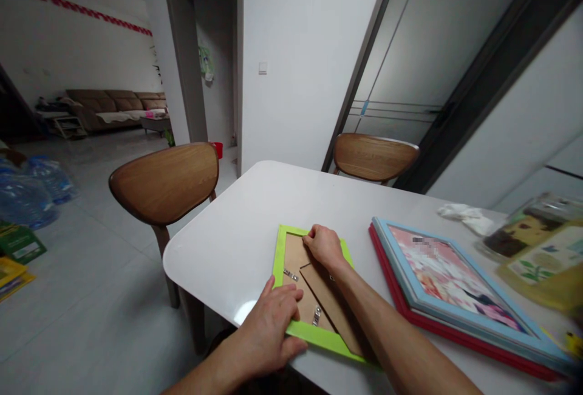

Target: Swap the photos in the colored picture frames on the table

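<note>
A lime-green picture frame (319, 335) lies face down on the white table, its brown backing board (296, 252) showing. Small metal clips sit along the board's edges, one at the left (290, 274) and one near the bottom (316, 316). A brown stand flap (334, 298) lies over the board, partly under my right forearm. My left hand (273, 322) grips the near left corner, fingers over the rim and thumb along the near edge. At the far edge, my right hand (325, 246) is closed in a pinch; what its fingertips hold is hidden.
Right of the frame, a light-blue picture frame (410, 298) with a pink picture rests on a red one (396, 288). Behind them are a crumpled white tissue (467, 217) and a clear container (523, 225). Wooden chairs stand at the table's left (168, 182) and far side (376, 157).
</note>
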Tool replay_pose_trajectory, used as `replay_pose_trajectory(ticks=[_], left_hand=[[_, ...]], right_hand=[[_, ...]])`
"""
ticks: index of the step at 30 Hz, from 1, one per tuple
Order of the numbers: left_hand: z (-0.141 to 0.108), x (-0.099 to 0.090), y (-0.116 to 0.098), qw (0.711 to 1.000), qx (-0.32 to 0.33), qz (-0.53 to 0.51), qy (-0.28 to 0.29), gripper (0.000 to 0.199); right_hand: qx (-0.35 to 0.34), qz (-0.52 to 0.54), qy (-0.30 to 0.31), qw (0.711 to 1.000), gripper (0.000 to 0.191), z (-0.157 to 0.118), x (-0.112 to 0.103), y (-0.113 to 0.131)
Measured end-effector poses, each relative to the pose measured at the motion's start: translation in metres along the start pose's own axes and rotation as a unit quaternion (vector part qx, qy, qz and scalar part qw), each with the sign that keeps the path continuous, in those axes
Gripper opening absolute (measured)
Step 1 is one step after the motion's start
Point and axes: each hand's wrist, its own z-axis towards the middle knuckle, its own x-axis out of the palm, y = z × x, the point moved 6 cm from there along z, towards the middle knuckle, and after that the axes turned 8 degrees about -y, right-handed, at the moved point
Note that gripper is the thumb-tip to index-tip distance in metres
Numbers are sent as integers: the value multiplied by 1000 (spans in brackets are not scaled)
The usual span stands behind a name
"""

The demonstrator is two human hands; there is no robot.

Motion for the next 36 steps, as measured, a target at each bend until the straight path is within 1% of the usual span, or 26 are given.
replay_pose_trajectory(ticks=[3, 7, 9, 10, 11, 12, 13, 14, 16, 17, 18, 19, 21, 22, 23, 24, 25, 26, 27, 28, 30, 32, 33, 34, 35, 36], left_hand=[[-1, 0, 2, 1000, -7, -1, -10, 29], [-2, -1, 3, 1000, -3, -11, -21, 28], [-2, -6, 2, 999, 2, -29, -36, 23], [-2, -9, 1, 998, 2, -42, -49, 22], [-2, -13, 0, 996, -2, -58, -65, 20], [-1, -17, -1, 993, -8, -78, -85, 19], [0, -20, -3, 989, -15, -101, -108, 17], [2, -22, -5, 982, -24, -132, -131, 15], [6, -21, -11, 960, -39, -218, -172, 11], [8, -17, -16, 943, -43, -272, -187, 12], [10, -12, -21, 922, -46, -326, -202, 15], [13, -7, -26, 900, -50, -376, -215, 17], [18, 0, -39, 859, -57, -451, -236, 21], [23, 0, -47, 843, -59, -476, -242, 21], [28, -2, -56, 831, -58, -496, -245, 21], [35, -7, -67, 821, -51, -513, -244, 24], [43, -14, -78, 814, -40, -526, -243, 32], [52, -21, -89, 809, -26, -538, -235, 44], [62, -28, -99, 803, -15, -550, -227, 52], [72, -32, -106, 800, -15, -559, -218, 51], [92, -29, -112, 786, -42, -588, -186, 47], [109, -12, -108, 765, -85, -613, -178, 50], [116, 0, -104, 757, -105, -619, -181, 53], [123, 14, -101, 756, -120, -618, -180, 54], [129, 29, -98, 763, -129, -608, -177, 53], [134, 43, -96, 777, -134, -591, -172, 49]], right_hand=[[3, 54, 1, 999, 19, -4, -10, -1], [6, 129, -6, 992, 29, -21, -39, -19], [36, 176, -35, 983, 33, -37, -58, -36], [75, 222, -55, 971, 36, -47, -65, -45], [131, 290, -70, 945, 39, -59, -70, -54], [192, 370, -77, 906, 41, -73, -71, -61], [244, 446, -64, 859, 41, -87, -68, -61], [262, 504, -26, 823, 40, -100, -62, -53], [221, 628, 15, 746, 38, -118, -55, -24], [223, 666, 36, 711, 34, -126, -49, -10], [225, 701, 78, 672, 31, -132, -43, 6], [225, 728, 98, 640, 28, -135, -39, 19], [249, 760, 68, 597, 24, -135, -40, 30], [254, 766, 42, 589, 22, -133, -46, 31], [255, 766, 14, 590, 20, -130, -54, 27], [252, 761, -14, 598, 22, -126, -66, 21], [243, 750, -43, 613, 27, -120, -81, 12], [237, 733, -67, 634, 34, -114, -97, 0], [233, 714, -90, 654, 40, -107, -114, -14], [224, 687, -103, 683, 45, -99, -133, -29], [242, 615, -93, 744, 55, -85, -164, -63], [285, 527, -89, 795, 62, -73, -190, -104], [291, 486, -78, 820, 63, -68, -200, -122], [289, 445, -72, 845, 62, -64, -209, -140], [284, 404, -63, 867, 61, -60, -214, -156], [278, 362, -58, 888, 60, -58, -217, -170]])
